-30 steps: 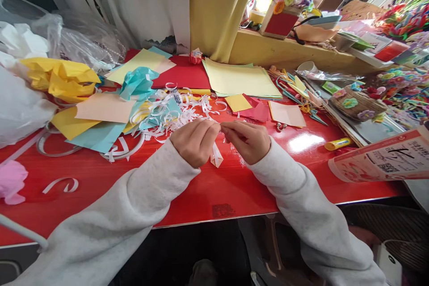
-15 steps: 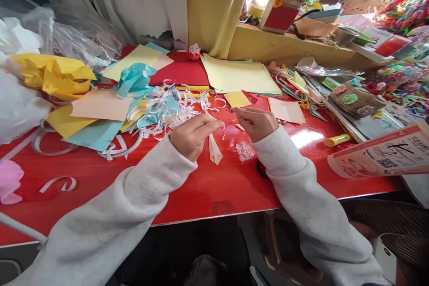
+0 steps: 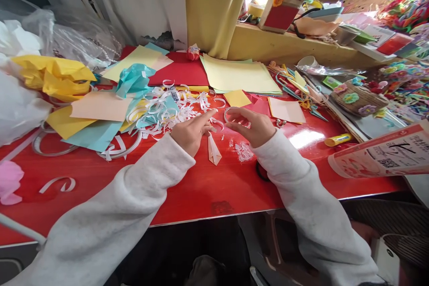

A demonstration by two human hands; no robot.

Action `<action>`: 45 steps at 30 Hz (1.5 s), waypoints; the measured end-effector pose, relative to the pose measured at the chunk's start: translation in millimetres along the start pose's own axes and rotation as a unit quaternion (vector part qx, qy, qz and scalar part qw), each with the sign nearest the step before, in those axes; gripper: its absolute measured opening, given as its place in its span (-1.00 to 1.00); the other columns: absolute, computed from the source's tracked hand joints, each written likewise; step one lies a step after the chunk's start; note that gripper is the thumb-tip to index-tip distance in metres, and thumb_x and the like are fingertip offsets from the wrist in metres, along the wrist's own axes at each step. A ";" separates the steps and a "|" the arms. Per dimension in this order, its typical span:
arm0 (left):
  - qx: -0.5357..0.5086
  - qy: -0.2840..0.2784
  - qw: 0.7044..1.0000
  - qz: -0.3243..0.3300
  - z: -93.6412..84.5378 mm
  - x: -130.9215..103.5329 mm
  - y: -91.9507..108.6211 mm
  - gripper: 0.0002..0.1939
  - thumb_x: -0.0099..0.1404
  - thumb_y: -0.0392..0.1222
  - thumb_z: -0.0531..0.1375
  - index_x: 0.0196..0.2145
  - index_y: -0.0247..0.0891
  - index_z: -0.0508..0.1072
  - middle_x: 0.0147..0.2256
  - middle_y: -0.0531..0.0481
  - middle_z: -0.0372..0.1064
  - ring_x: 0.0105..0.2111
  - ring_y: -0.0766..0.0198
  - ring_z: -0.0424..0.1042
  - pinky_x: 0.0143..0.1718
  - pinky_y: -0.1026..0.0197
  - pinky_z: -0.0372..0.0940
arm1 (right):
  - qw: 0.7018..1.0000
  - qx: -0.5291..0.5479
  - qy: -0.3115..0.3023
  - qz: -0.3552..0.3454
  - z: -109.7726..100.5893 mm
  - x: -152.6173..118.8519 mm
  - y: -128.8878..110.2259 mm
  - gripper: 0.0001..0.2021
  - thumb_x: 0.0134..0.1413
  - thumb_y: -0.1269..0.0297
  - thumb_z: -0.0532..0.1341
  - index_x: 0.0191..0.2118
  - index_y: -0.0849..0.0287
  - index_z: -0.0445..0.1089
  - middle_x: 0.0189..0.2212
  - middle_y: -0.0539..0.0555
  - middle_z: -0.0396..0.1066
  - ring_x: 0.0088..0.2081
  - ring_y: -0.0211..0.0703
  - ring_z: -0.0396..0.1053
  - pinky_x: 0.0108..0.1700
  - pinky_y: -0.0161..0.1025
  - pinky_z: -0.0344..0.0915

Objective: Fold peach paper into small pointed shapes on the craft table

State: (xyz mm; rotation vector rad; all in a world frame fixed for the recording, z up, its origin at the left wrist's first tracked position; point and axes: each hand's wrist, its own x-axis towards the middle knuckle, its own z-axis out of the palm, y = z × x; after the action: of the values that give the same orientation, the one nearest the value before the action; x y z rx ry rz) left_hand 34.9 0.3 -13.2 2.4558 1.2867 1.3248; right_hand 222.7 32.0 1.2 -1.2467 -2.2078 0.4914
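Observation:
My right hand (image 3: 253, 125) holds a thin whitish ring, which looks like a small roll of tape (image 3: 226, 115), between thumb and fingers. To its left, my left hand (image 3: 191, 132) has its index finger stretched toward the ring, the other fingers partly curled beneath. Something pale shows at that fingertip, too small to make out. Just below the left fingers, a folded peach paper piece (image 3: 213, 151), narrow at the top, lies on the red table (image 3: 197, 192). Curled white paper strips (image 3: 181, 114) are heaped beyond the left hand.
Coloured paper sheets (image 3: 239, 73) lie at the back. Scissors (image 3: 313, 109) and a yellow glue stick (image 3: 338, 140) are at right, near a large printed cup (image 3: 378, 154). Crumpled yellow paper (image 3: 53, 76) and plastic bags sit at left. A black ring (image 3: 261, 172) rests by my right wrist.
My right fingers have spread from a pinch, and the ring now shows in them. The left index finger has straightened and points further up.

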 end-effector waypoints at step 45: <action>0.085 -0.214 0.973 0.027 26.0 -16.7 -6.1 -0.83 0.06 -0.31 0.14 -0.32 -0.29 0.32 -0.39 -0.01 0.32 -0.37 0.25 0.20 -0.36 0.22 0.18 | 0.933 0.321 0.140 0.086 -7.6 0.2 -20.5 -0.72 -0.14 0.06 0.16 -0.45 0.20 0.21 -0.68 -0.11 0.17 -0.74 -0.51 0.01 -0.73 -0.42 -0.02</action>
State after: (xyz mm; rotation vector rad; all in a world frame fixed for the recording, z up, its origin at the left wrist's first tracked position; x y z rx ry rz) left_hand 45.0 0.5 -43.0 2.7001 1.2689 0.6532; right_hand 213.7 22.3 18.6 -1.0631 -1.5166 0.9493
